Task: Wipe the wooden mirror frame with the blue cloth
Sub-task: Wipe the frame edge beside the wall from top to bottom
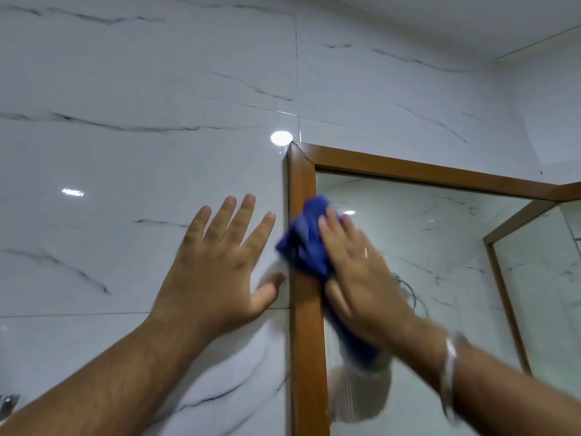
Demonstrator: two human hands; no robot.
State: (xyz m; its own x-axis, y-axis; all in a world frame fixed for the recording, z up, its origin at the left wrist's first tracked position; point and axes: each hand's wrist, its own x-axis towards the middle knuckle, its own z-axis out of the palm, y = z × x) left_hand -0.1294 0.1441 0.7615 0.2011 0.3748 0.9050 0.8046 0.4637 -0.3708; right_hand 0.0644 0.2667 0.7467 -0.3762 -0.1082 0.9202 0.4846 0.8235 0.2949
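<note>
A wooden mirror frame [301, 184] hangs on a white marble-tiled wall, its left upright and top rail meeting at a corner in mid-view. My right hand [355, 265] presses a crumpled blue cloth [306, 243] against the left upright, partly over the glass; hand and cloth are motion-blurred. A metal bangle circles that wrist. My left hand [220, 262] lies flat on the tiles just left of the frame, fingers spread and holding nothing, its thumb tip near the wood.
The mirror glass [424, 247] reflects the marble wall and a second framed mirror [503, 234] at the right. The glossy tiled wall [141, 136] shows bright light spots. A small metal fitting [8, 402] peeks in at the lower left edge.
</note>
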